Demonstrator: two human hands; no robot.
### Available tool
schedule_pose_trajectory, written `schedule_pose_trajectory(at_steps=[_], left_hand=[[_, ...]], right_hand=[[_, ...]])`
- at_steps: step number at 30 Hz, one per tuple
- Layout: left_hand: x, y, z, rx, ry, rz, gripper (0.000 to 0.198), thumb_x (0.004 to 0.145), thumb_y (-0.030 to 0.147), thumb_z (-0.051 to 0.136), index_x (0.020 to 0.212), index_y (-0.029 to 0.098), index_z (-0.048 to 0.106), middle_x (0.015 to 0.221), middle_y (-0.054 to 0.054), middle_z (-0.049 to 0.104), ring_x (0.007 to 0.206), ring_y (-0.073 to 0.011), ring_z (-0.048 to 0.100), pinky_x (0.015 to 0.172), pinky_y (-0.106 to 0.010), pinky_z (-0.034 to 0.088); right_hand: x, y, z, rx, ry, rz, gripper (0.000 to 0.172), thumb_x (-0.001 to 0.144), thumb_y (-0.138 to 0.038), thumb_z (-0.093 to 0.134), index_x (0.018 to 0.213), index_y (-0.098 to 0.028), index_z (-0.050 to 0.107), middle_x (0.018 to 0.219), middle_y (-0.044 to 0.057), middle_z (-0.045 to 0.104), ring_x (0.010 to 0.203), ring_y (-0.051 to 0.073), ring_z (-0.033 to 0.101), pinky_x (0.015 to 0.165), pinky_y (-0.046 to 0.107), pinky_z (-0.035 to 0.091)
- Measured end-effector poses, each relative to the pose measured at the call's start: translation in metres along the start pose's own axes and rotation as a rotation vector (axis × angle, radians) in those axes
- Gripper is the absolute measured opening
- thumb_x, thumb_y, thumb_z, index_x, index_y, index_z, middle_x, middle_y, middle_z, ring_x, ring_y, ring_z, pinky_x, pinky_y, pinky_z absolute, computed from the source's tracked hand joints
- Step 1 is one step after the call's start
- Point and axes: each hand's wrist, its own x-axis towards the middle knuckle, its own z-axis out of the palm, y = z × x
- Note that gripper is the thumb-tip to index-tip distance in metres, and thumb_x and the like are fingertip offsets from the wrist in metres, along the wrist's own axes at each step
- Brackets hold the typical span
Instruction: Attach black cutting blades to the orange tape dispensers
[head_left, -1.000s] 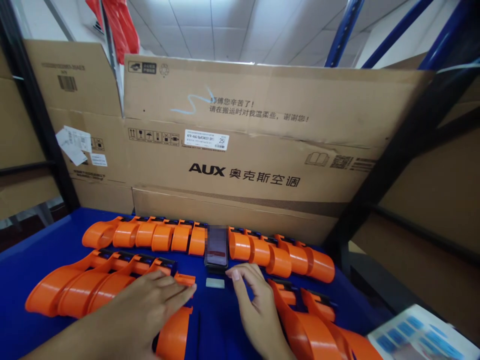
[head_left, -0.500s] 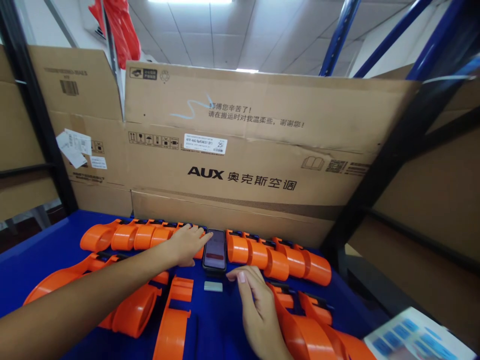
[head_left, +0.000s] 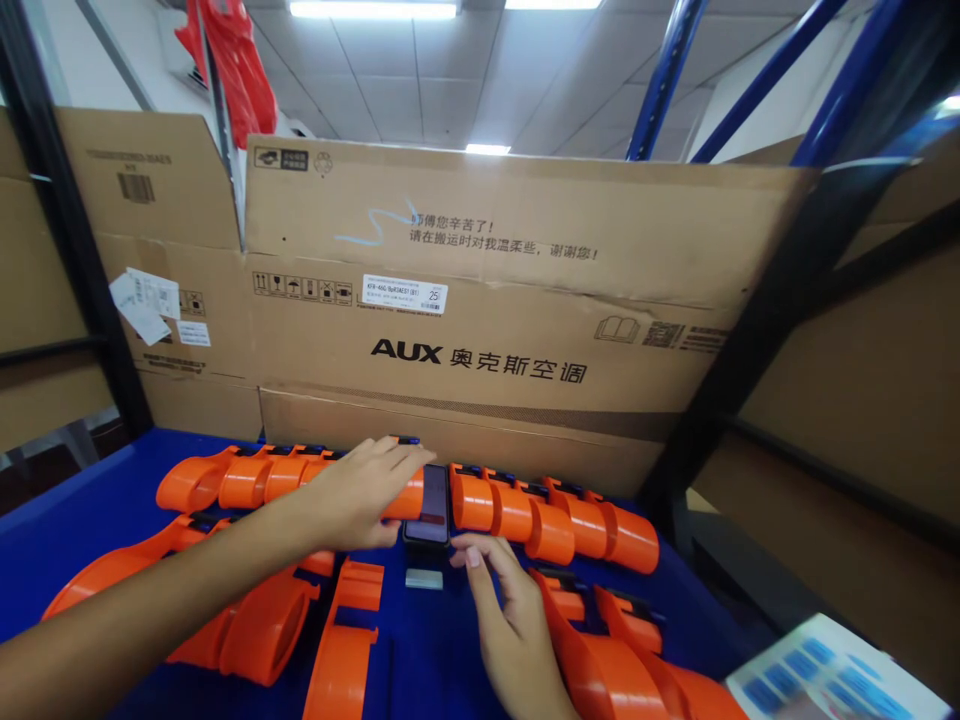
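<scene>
My left hand reaches in from the left, its fingers closed over an orange plastic loop with a black end. The loop overlaps the left side of a dark phone, which leans upright mid-table with its screen towards me. Near the phone's lower right corner, my right hand is loosely curled, thumb and fingers a little apart, with nothing seen in it. A small pale block lies just in front of the phone. More orange loops line up behind my left forearm.
Another row of orange loops runs right of the phone. Larger orange pieces lie front left and front right, with an orange strip between. A cardboard panel stands behind the blue table. A printed sheet lies front right.
My left hand has closed on an orange loop from the row's end and shifted it slightly right, across the phone's edge. My right hand has barely moved. The view has tilted up slightly.
</scene>
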Motion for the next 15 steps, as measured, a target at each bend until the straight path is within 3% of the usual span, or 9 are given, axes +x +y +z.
schedule_pose_trajectory(at_steps=[3,5,8,10,12,15], left_hand=[[-0.025,0.032,-0.005,-0.046,0.111,0.151,0.084,0.084,0.018,0.065,0.161,0.02,0.031,0.163,-0.014,0.047,0.139,-0.0369,0.05,0.114,-0.054,0.04],[-0.038,0.056,-0.005,-0.047,0.127,0.23,0.086,0.085,0.016,0.066,0.162,0.02,0.029,0.161,-0.015,0.049,0.134,-0.0379,0.055,0.106,-0.054,0.047],[-0.046,0.08,-0.004,-0.039,0.155,0.349,0.072,0.093,0.018,0.064,0.16,0.02,0.036,0.156,-0.019,0.055,0.12,-0.0381,0.065,0.095,-0.052,0.054],[-0.045,0.085,-0.004,-0.122,0.172,0.373,0.072,0.095,0.023,0.068,0.16,0.024,0.037,0.156,-0.018,0.055,0.119,-0.0374,0.067,0.097,-0.052,0.054],[-0.043,0.082,-0.003,-0.342,0.181,0.31,0.085,0.091,0.036,0.075,0.163,0.032,0.031,0.163,-0.015,0.047,0.132,-0.0395,0.059,0.107,-0.055,0.048],[-0.039,0.078,0.005,-0.809,0.24,-0.011,0.089,0.091,0.057,0.069,0.165,0.04,0.021,0.173,-0.008,0.028,0.153,-0.0411,0.032,0.121,-0.062,0.033]], right_hand=[[0.001,0.006,0.002,0.182,0.026,0.16,0.047,0.098,-0.058,0.057,0.126,-0.022,0.067,0.094,0.005,0.075,0.082,0.022,0.067,0.08,0.034,0.052],[0.001,0.009,0.002,0.31,0.049,0.248,0.057,0.092,-0.062,0.063,0.133,-0.023,0.065,0.103,0.006,0.077,0.088,0.024,0.07,0.08,0.034,0.055],[0.001,0.01,0.0,0.378,0.104,0.323,0.061,0.081,-0.06,0.077,0.129,-0.023,0.07,0.121,0.009,0.076,0.11,0.029,0.069,0.092,0.037,0.055],[0.003,0.008,-0.002,0.363,0.123,0.341,0.061,0.076,-0.06,0.082,0.122,-0.021,0.074,0.12,0.01,0.077,0.112,0.031,0.069,0.096,0.04,0.055],[0.005,0.004,-0.004,0.36,0.114,0.338,0.06,0.074,-0.062,0.083,0.116,-0.02,0.077,0.113,0.011,0.079,0.109,0.032,0.071,0.094,0.042,0.056],[0.006,-0.005,-0.003,0.377,0.111,0.321,0.058,0.074,-0.063,0.083,0.113,-0.02,0.078,0.107,0.011,0.081,0.102,0.031,0.074,0.09,0.041,0.059]])
